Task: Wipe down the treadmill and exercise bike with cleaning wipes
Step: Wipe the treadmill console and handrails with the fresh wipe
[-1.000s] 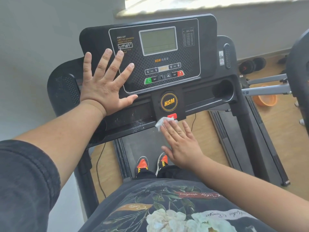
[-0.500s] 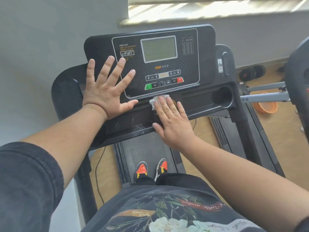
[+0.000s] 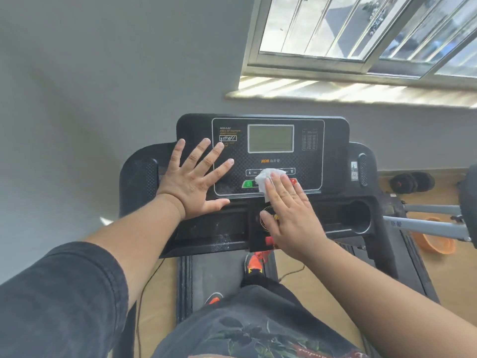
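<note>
— What's changed since a moment ago?

— Up from the logo block, the right hand (image 3: 289,215) is now lying on the button row of the treadmill console (image 3: 268,156), carrying the white wipe (image 3: 268,180) with it. The view is also tipping upward, so the window (image 3: 361,29) is showing.

— How are the hands sitting?

— The right one is lying flat with straight fingers close together, pressing the wipe against the panel; the wipe is sticking out beyond and to the left of the fingertips. The left hand (image 3: 193,182) is resting palm-down on the console's left side, fingers spread wide, just beside the wipe but not touching it.

— Anything you're struggling to see?

— The right hand is covering most of the round logo and some of the buttons; only the green button (image 3: 248,183) and a sliver of a red one are peeking out. Print on the panel is too blurred to read.

— And the room?

— A grey wall is standing behind the treadmill, sun is striping the sill, and on the wooden floor (image 3: 438,275) at right an orange bowl (image 3: 436,241) and dark dumbbells (image 3: 410,182) are sitting. One orange shoe (image 3: 254,263) is standing on the belt (image 3: 214,275).
</note>
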